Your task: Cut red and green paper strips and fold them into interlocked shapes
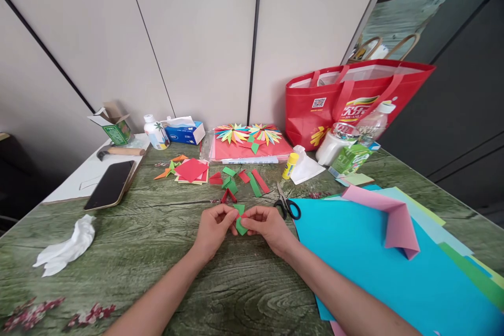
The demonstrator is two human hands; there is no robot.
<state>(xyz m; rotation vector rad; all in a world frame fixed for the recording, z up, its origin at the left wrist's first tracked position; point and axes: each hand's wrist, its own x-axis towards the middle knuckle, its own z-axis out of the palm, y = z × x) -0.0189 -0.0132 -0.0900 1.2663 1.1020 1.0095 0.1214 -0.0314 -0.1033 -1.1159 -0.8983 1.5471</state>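
Observation:
Between my two hands is a small green and red folded paper piece, pinched from both sides just above the table. My left hand has thumb and forefinger closed on its left edge. From the right, my right hand grips it the same way, fingertips partly covering the red part. Just beyond lie several folded green paper pieces, a red folded piece, a green strip and a red strip. Black-handled scissors rest beside my right hand.
Blue paper sheets with a pink folded strip cover the right side. A yellow glue stick, red square papers and colourful paper stars lie farther back. At left are a phone, hammer and crumpled tissue.

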